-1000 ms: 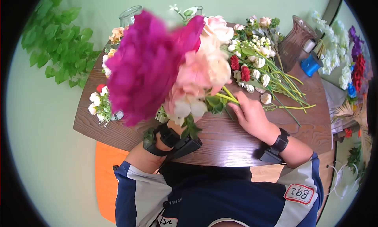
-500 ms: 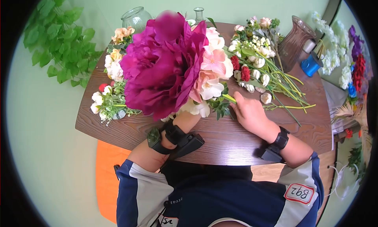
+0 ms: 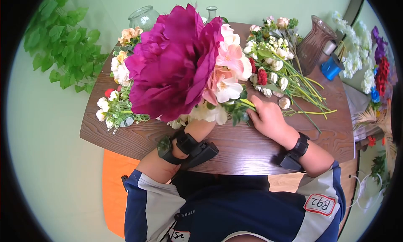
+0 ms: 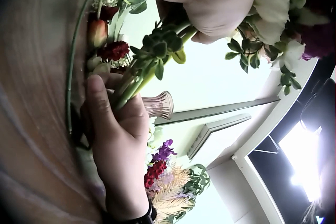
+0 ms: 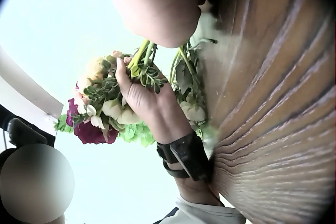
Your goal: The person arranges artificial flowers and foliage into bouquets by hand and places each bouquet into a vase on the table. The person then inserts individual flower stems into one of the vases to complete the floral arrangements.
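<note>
bouquet (image 3: 176,70) of one large magenta bloom, pink and cream flowers and small green leaves is held up over the near part of the wooden table (image 3: 235,147), in front of the person, its blooms toward the left and its stems toward the right.

the left hand (image 5: 149,98) is closed around the stems just below the blooms, its fingers curled; from the head view it is mostly hidden beneath the flowers. the right hand (image 3: 270,116) is also closed, thumb and fingers gripping the lower ends of the same stems, and the two hands are apart.

on the table to the right, near the right hand, lies a loose pile of stems (image 3: 304,84) with white and red flowers. beyond it stand a brown glass vase (image 3: 315,45) and, just beside that, a blue spool (image 3: 330,68). on the left are peach and white flowers (image 3: 121,70) and a white sprig (image 3: 112,110). a round glass jar (image 3: 142,17) and a small glass bottle (image 3: 212,12) show behind the magenta bloom, partly hidden.
</note>
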Tool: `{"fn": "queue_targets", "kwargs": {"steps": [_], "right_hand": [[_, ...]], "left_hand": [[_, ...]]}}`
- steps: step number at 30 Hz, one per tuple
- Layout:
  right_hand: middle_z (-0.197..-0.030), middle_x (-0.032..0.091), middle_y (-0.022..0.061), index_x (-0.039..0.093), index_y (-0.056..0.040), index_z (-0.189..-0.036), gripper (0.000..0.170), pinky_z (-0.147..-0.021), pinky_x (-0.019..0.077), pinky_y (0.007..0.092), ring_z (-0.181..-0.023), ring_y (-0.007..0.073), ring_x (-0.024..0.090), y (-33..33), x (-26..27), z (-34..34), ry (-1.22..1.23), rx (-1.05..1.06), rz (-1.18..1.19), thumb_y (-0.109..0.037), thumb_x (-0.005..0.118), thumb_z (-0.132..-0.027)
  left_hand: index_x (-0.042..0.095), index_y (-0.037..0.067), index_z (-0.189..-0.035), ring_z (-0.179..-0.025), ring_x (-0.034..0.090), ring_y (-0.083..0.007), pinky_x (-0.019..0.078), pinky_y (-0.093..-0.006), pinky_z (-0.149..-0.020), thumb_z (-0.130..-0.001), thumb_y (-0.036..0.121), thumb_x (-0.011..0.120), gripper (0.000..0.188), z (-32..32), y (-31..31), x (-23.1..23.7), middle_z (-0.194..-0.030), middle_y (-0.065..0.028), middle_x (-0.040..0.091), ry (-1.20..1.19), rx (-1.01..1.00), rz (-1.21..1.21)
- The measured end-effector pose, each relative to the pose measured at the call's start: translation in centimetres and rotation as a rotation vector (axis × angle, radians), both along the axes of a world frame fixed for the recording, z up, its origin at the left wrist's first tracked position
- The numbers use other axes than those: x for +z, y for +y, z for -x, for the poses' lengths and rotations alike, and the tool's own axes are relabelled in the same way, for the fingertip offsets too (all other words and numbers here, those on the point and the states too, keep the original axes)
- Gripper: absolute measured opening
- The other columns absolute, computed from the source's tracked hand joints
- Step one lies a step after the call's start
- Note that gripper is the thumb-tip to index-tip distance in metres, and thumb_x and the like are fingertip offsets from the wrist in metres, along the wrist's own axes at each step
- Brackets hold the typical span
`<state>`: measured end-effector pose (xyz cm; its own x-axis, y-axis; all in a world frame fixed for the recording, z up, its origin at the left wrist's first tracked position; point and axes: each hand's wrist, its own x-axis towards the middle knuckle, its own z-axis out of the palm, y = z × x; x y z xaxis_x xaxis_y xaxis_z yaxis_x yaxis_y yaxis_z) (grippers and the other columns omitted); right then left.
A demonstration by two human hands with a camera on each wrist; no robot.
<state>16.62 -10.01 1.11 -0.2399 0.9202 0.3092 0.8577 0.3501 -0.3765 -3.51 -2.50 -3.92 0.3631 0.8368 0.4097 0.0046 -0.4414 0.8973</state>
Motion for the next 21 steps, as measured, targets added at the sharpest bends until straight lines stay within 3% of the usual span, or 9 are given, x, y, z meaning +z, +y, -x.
{"fn": "queue_targets", "kwargs": {"steps": [7,9,10,13,15,17,19,21], "right_hand": [[-0.062,0.056,0.016,0.045,-0.0059,-0.082,0.019,-0.049,0.0419,0.046,-0.058,0.0377,0.055,0.0,-0.1,-0.2,0.094,0.092,0.03,-0.02,0.058,-0.083],[-0.062,0.056,0.0158,0.044,-0.0057,-0.083,0.021,-0.049,0.0421,0.0454,-0.058,0.0374,0.055,-0.1,0.0,-0.1,0.104,0.127,0.067,-0.022,0.058,-0.084],[-0.063,0.056,0.0155,0.045,-0.0054,-0.085,0.022,-0.05,0.0422,0.0449,-0.059,0.0371,0.055,-0.3,0.1,-0.1,0.098,0.168,0.065,-0.024,0.057,-0.084],[-0.066,0.057,0.015,0.047,-0.0046,-0.093,0.025,-0.052,0.043,0.0433,-0.061,0.036,0.057,-0.5,0.5,-0.1,0.104,0.244,0.062,-0.026,0.058,-0.084],[-0.068,0.058,0.0147,0.048,-0.0041,-0.097,0.029,-0.053,0.0436,0.0422,-0.062,0.0352,0.057,-0.5,0.6,-0.2,0.116,0.274,0.059,-0.027,0.059,-0.084],[-0.075,0.058,0.0132,0.049,-0.0042,-0.107,0.039,-0.06,0.0451,0.039,-0.069,0.0317,0.058,-0.4,0.7,-0.1,0.218,0.32,0.111,-0.029,0.062,-0.08],[-0.08,0.057,0.0124,0.048,-0.0042,-0.109,0.042,-0.065,0.0447,0.0379,-0.074,0.0302,0.057,0.0,0.5,-0.1,0.238,0.348,0.066,-0.029,0.064,-0.079],[-0.085,0.056,0.0116,0.048,-0.0043,-0.111,0.046,-0.071,0.0443,0.0368,-0.079,0.0287,0.055,0.4,0.1,0.0,0.261,0.377,0.019,-0.03,0.066,-0.077]], "left_hand": [[0.051,0.003,-0.097,-0.089,0.05,-0.0095,0.0402,-0.0234,-0.078,-0.089,0.019,0.049,0.017,-0.8,0.8,2.2,-0.09,-0.0041,0.054,-0.258,-0.073,0.089],[0.05,0.004,-0.095,-0.086,0.051,-0.0087,0.0404,-0.0219,-0.074,-0.089,0.018,0.049,0.015,-1.6,-0.5,7.2,-0.087,-0.0032,0.054,-0.182,0.067,-0.016],[0.05,0.004,-0.096,-0.081,0.05,-0.009,0.0408,-0.0212,-0.071,-0.087,0.016,0.052,0.015,-1.7,-0.3,7.0,-0.083,-0.003,0.054,-0.289,0.057,0.155],[0.049,0.005,-0.097,-0.078,0.05,-0.0097,0.0413,-0.0218,-0.069,-0.086,0.015,0.052,0.016,-1.1,-0.1,8.1,-0.081,-0.0026,0.052,-0.396,0.057,0.185],[0.047,0.005,-0.097,-0.072,0.047,-0.0103,0.0404,-0.0219,-0.064,-0.084,0.013,0.053,0.017,-0.2,1.2,8.5,-0.077,-0.0029,0.05,-0.305,0.126,0.041],[0.046,0.004,-0.097,-0.07,0.045,-0.0111,0.0386,-0.0219,-0.062,-0.082,0.012,0.054,0.019,0.0,0.6,10.0,-0.074,-0.0035,0.047,-0.528,-0.008,0.075],[0.045,0.0,-0.096,-0.068,0.043,-0.0114,0.0359,-0.0224,-0.06,-0.08,0.012,0.054,0.022,1.2,1.7,10.0,-0.071,-0.0041,0.043,-0.558,-0.031,0.212],[0.045,-0.001,-0.099,-0.066,0.043,-0.0106,0.0361,-0.0216,-0.058,-0.079,0.012,0.054,0.025,2.2,2.5,10.6,-0.073,-0.0042,0.044,-0.621,-0.103,0.111]]}}
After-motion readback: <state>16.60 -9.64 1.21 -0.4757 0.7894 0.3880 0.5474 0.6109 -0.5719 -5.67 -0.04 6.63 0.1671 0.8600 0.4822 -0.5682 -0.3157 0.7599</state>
